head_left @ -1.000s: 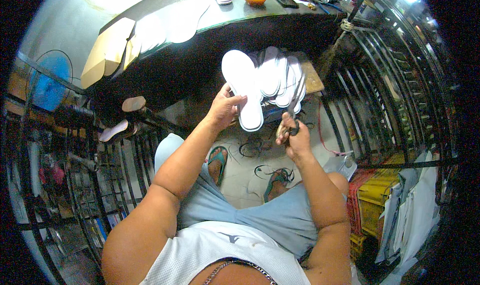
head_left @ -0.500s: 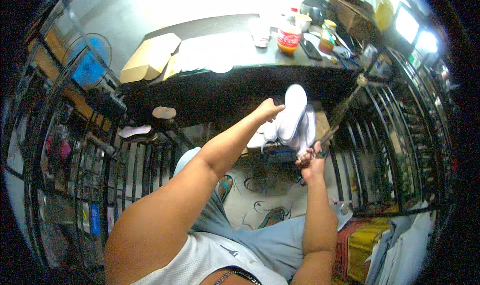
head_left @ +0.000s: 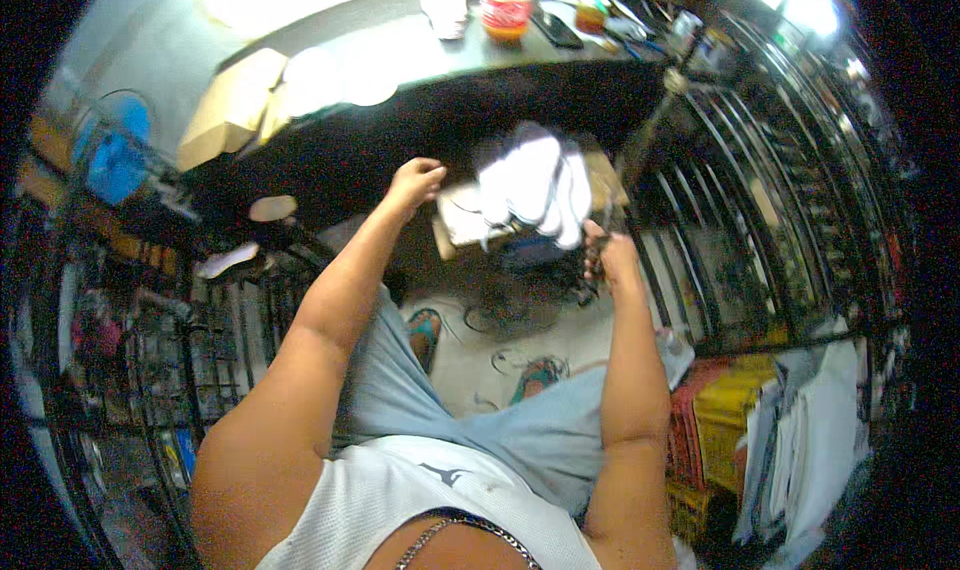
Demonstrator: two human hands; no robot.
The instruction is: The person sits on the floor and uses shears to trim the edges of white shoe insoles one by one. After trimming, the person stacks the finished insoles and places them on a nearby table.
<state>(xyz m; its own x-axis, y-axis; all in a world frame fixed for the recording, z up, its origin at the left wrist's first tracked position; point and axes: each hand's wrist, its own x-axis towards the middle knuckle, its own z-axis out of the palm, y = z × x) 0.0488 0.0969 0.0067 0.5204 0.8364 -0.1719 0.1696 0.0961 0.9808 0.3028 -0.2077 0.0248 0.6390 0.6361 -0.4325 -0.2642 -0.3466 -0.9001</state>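
Several white shoe soles [head_left: 535,175], blurred, stand bunched on a small light-coloured stand [head_left: 462,228] in front of the dark table. To their left my left hand [head_left: 415,185] hovers apart from them, its fingers curled in; nothing shows in it. My right hand [head_left: 612,258] is just below the right end of the bunch, its fingers closed round something small and dark that I cannot make out. Two more soles, one tan [head_left: 272,208] and one whitish [head_left: 228,260], lie off to the left.
On the table [head_left: 480,68] stand an orange-filled bottle with a red label [head_left: 506,15], a jar [head_left: 591,5], a phone [head_left: 557,30], and a cardboard box [head_left: 232,108] at the left. Metal racks [head_left: 740,210] flank both sides. Red and yellow crates [head_left: 735,400] sit at lower right.
My left hand has come away from the upright white sole, moving left. That sole now sits lower among the others. My right hand is still near the bunch; the head view has shifted.
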